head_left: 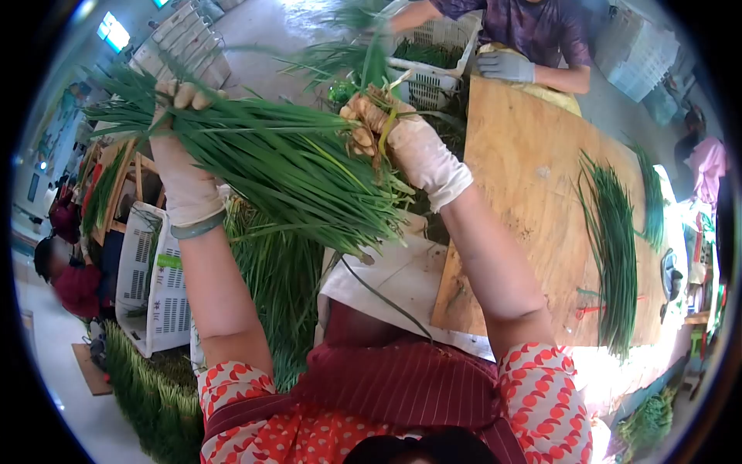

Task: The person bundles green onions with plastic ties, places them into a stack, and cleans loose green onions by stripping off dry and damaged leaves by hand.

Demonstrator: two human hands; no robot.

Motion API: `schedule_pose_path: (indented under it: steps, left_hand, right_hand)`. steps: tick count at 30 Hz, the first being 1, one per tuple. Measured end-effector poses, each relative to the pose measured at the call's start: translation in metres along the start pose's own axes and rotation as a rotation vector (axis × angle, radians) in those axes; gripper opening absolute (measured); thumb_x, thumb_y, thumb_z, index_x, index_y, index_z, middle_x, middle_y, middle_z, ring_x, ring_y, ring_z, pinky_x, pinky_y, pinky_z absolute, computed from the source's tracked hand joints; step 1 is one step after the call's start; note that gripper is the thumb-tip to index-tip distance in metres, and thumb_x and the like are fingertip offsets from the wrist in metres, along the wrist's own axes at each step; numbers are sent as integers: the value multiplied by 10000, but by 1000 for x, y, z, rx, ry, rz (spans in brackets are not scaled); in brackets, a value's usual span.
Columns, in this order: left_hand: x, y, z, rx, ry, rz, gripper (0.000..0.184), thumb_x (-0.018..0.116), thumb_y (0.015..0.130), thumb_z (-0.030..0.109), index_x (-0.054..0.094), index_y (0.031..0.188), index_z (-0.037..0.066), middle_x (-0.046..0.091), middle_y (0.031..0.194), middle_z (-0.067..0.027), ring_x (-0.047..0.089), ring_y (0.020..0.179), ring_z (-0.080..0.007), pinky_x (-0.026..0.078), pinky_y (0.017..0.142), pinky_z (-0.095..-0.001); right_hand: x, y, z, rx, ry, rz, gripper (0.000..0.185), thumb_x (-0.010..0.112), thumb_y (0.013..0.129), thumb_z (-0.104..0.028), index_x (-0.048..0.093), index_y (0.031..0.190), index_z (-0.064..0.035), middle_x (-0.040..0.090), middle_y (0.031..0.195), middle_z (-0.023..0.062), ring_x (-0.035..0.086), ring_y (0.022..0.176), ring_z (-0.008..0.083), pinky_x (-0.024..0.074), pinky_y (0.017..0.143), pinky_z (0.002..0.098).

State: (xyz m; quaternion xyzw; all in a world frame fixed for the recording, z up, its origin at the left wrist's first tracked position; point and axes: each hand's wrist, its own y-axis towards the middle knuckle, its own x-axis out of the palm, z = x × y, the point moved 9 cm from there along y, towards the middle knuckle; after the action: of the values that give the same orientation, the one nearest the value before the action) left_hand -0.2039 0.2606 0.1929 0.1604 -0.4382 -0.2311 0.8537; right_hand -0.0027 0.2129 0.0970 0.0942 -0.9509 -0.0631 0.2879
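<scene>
A large bunch of long green leafy stalks [270, 151] stretches across the upper middle of the view. My left hand [183, 116], in a pale glove, is closed around its leafy end at the upper left. At the other end, my right hand [386, 127], gloved too, has its fingers bent round the stalk bases, with brownish scraps and a yellow strand at the fingers. Under the bunch lies a heap of similar greens [282, 286], beside a pale cloth [386, 286] over my lap.
A wooden board [533, 178] at the right bears a bundle of stalks [610, 247] and red scissors [589, 311]. Across it, a co-worker [533, 39] has a gray-gloved hand at the board's edge. White crates [168, 290] stand left; more bundles [151, 387] lie on the floor.
</scene>
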Motion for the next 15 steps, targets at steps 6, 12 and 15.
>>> schedule_pose_path:
  steps: [6, 12, 15]
  left_hand:
    - [-31, -10, 46, 94, -243, -26, 140, 519, 868, 202, 508, 802, 80, 487, 752, -7, 478, 767, -166, 374, 845, -343]
    - [-74, -27, 95, 385, 252, 164, 218, 567, 841, 280, 521, 797, 72, 538, 824, -36, 494, 897, -202, 327, 958, -382]
    - [-74, -25, 85, 309, -12, 11, 223, 577, 834, 284, 523, 795, 72, 541, 825, -43, 492, 887, -199, 333, 947, -379]
  right_hand:
    - [-117, -20, 7, 85, -295, 294, 214, 528, 894, -223, 545, 991, -33, 555, 703, 35, 511, 582, 135, 451, 587, 275]
    - [-115, -35, 40, 300, -834, 76, 517, 608, 842, -351, 456, 1239, -58, 594, 994, 84, 568, 857, 163, 458, 761, 287]
    - [-64, -30, 57, 277, -289, -68, 648, 647, 800, -386, 405, 1302, -57, 525, 1187, 66, 531, 1053, 158, 445, 896, 280]
